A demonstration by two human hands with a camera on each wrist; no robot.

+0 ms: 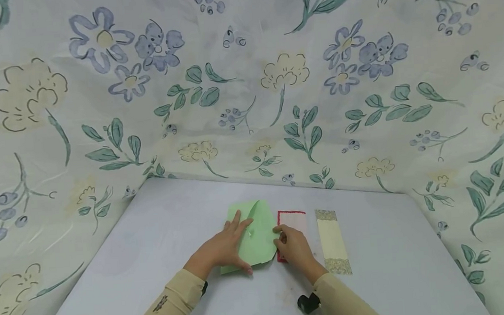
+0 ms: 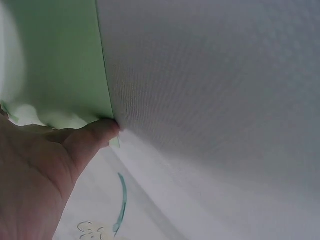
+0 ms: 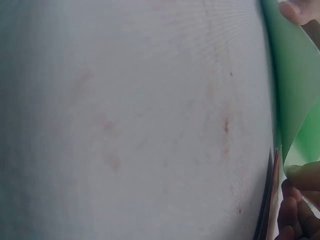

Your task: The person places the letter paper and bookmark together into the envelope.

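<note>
A sheet of green paper (image 1: 262, 239) lies on the white table, part of it folded over with a raised crease near its top. My left hand (image 1: 223, 247) rests spread on its left side, thumb stretched to the near edge; the left wrist view has that thumb (image 2: 95, 137) at the paper's edge. On the right side, my right hand (image 1: 295, 246) pinches the paper's edge between thumb and fingers. The right wrist view shows the pinched green paper (image 3: 295, 80) curving up off the table. A red-bordered pale card (image 1: 293, 218) is partly hidden beneath my right hand.
A cream strip with speckled gold ends (image 1: 331, 240) lies right of the red-bordered card. By my right wrist is a small black device (image 1: 308, 303). Floral cloth (image 1: 248, 104) hangs behind and at both sides of the white table (image 1: 164, 222).
</note>
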